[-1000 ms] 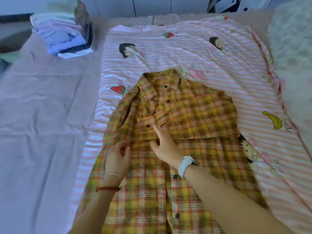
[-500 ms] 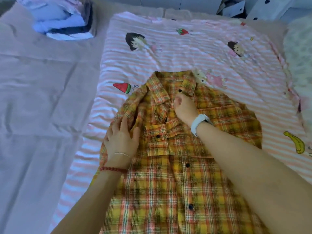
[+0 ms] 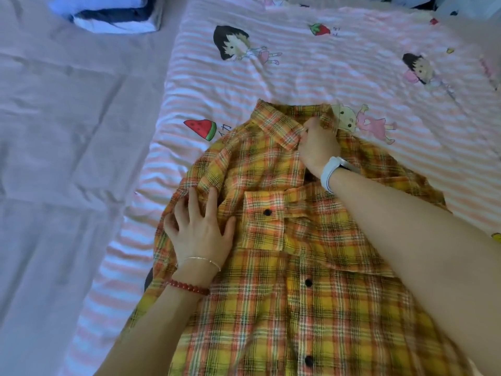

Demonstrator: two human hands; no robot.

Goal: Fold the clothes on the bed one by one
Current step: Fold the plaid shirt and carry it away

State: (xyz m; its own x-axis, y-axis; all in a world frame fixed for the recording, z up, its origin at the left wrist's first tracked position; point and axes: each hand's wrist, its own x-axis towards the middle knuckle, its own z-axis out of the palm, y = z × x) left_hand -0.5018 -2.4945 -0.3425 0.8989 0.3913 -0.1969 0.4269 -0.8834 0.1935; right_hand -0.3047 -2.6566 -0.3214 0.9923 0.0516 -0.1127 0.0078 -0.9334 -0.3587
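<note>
Right hand [image 3: 317, 147] now higher, pinching plaid shirt [image 3: 271, 294] collar; left hand [image 3: 200, 232] flat, fingers spread on shoulder

No word, brand or number can be read. The striped blanket [image 3: 339, 77] carries small dark marks beside the watermelon print [image 3: 202, 128] at centre left and the strawberry print [image 3: 320, 29] near the top, too small to make out.
</note>
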